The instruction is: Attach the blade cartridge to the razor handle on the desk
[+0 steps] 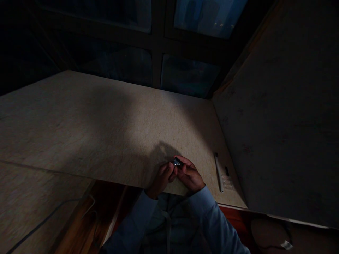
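Observation:
Just above the table's front edge, my left hand (165,175) and my right hand (190,173) meet around a small black-and-silver clip (177,162). It looks wedge-shaped, with a shiny metal part that catches the light; the dim picture hides finer detail. The left thumb and fingers pinch it from the left side. On the other side, my right fingers curl round its dark end. Both hands are closed, and the fingertips cover part of the clip.
A pale table (106,116) spreads ahead. Near its right edge lie a white toothbrush-like stick (219,173) and a small clear packet (227,182). A wall (278,123) rises on the right, a dark window (156,46) behind. A cable (45,220) runs at lower left.

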Motion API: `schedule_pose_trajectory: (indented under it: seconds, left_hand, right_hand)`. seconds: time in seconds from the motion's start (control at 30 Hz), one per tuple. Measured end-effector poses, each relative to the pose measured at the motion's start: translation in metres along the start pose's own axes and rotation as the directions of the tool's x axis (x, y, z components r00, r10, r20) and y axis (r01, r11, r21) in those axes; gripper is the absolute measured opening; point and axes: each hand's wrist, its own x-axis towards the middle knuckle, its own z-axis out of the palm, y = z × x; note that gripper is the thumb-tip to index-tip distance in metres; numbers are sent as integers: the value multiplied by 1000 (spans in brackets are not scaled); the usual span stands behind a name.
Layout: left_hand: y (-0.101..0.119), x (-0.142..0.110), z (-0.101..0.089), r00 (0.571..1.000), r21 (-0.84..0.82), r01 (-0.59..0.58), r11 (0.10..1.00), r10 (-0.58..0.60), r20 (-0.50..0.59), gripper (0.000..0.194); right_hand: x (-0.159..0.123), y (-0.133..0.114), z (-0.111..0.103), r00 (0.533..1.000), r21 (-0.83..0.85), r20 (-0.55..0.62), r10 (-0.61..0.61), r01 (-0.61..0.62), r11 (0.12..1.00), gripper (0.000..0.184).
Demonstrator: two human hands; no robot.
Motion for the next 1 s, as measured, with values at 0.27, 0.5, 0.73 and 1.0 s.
schedule_pose_trajectory:
  seconds: [0.27,0.5,0.73,1.0]
  left_hand:
    - [-2,-2,-1,1000,51,15,999,-15,-4,64]
    - [-2,-2,-1,1000,71,7,997,-6,-10,62]
    - [5,-3,0,1000,108,5,994,-4,-7,64]
    - [11,-3,-4,999,163,13,987,-20,38,64]
  right_hand:
    - [-1,-1,0,999,-11,-32,11,-11,1000,52]
    - [0,-1,0,1000,-4,-10,8,-8,1000,50]
    - [-1,2,-5,1000,-53,-5,-13,13,999,50]
    - [-1,-1,-3,1000,-83,2,-19,19,996,49]
